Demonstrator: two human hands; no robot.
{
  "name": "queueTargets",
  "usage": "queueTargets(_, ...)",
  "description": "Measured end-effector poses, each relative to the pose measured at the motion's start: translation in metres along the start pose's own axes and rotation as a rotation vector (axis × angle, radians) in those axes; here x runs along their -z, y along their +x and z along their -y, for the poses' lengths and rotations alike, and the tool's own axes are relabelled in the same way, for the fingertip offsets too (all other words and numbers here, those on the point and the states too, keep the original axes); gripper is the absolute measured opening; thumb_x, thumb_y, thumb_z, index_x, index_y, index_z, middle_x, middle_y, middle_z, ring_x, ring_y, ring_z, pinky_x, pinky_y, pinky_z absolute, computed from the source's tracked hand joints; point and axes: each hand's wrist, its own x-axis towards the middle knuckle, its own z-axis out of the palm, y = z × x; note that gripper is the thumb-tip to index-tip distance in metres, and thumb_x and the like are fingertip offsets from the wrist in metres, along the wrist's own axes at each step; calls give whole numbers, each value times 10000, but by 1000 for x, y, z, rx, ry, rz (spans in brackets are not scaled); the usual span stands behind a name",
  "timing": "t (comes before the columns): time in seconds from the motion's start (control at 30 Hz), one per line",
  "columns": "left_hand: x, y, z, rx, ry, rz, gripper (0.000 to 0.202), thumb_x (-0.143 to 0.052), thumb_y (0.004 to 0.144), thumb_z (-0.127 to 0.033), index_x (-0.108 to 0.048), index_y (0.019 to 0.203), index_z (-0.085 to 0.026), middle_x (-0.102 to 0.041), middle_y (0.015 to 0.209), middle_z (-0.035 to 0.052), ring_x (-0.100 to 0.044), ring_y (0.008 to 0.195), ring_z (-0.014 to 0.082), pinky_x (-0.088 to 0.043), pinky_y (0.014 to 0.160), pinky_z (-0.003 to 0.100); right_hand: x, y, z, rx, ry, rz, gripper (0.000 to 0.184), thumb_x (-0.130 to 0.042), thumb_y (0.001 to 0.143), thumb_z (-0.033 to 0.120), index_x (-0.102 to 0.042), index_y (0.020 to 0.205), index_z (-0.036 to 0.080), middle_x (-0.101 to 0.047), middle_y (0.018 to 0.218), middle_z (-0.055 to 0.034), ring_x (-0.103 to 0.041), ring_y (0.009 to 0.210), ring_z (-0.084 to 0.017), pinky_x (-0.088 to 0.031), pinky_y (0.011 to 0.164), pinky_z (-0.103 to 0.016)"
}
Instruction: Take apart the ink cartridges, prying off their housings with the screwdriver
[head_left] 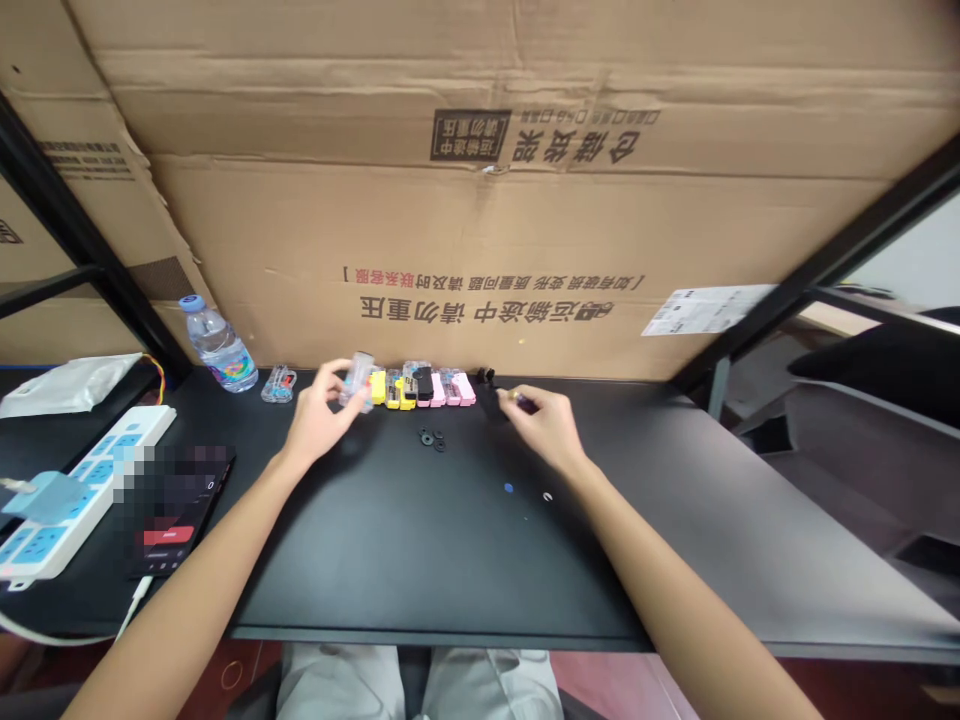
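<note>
Left hand (321,415) pinches a clear plastic case (362,371); right hand (546,428) curls nearly closed, hold unclear (likely sorting; next calls for steadiness).

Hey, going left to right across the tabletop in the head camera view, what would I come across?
Power strip, water bottle, small clear case, left hand holding a clear plastic piece, small black round pieces, right hand.

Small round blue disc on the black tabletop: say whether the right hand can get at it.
Probably yes: the small round blue disc lies uncovered, nothing visible between it and the right hand, though that hand seems to hold a small dark object.
</note>
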Motion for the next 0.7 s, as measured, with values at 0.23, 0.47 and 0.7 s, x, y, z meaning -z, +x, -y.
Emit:
queueTargets(0.23, 27, 13, 26, 201, 610, 62, 403, -651, 960, -435, -670, 1326, -268, -741, 813, 12, -730, 805, 250, -465, 720, 306, 6, 28, -62, -286, -295, -106, 420, -613, 915, 502, -690, 649, 186, -708, 644, -124, -619, 635, -247, -349, 598, -332)
queueTargets(0.47, 24, 8, 22, 151, 917, 139, 435, -526, 1037, -467, -677, 1354, -210, -811, 1006, 139, -718, 1098, 380, -497, 955, 465, -3, 29, -63, -243, -250, -76, 443, -589, 963, 536, -766, 748, 191, -791, 771, -156, -720, 747, -289, -421, 652, -321)
queueTargets(0.7, 23, 5, 11, -33, 915, 161, 392, -472, 1064, -444, -752, 1168, -190, -763, 1183, 145, -673, 1145, 363, -526, 961, 454, -5, 24, -52, -126, -212, -105, 317, -583, 945, 416, -793, 907, 182, -814, 917, -151, -734, 857, -290, -492, 749, -332)
